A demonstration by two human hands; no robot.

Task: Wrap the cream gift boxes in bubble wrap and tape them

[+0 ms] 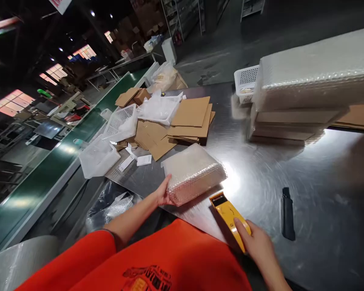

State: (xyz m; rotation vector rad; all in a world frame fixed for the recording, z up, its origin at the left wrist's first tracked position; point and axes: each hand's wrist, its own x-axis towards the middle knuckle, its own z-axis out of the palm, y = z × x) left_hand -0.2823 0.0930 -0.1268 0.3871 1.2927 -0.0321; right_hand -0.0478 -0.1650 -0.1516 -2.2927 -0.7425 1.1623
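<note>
A bubble-wrapped box [195, 173] rests near the table's front edge, tilted slightly. My left hand [165, 191] grips its left end, thumb on the upper edge and fingers hidden below. My right hand [256, 240] is closed round a yellow tape dispenser [230, 218]. The dispenser's dark, orange-lipped end points up and left, close to the box's lower right corner but apart from it. To the right of that hand lies a black utility knife [287, 216] on the metal table [321, 178].
Bubble-wrapped boxes [315, 76] are stacked at the right back beside a white basket [245, 81]. Flat cardboard pieces [191, 113], white baskets [121, 121] and white cards [144, 160] crowd the left back. A green conveyor [63, 149] runs along the left.
</note>
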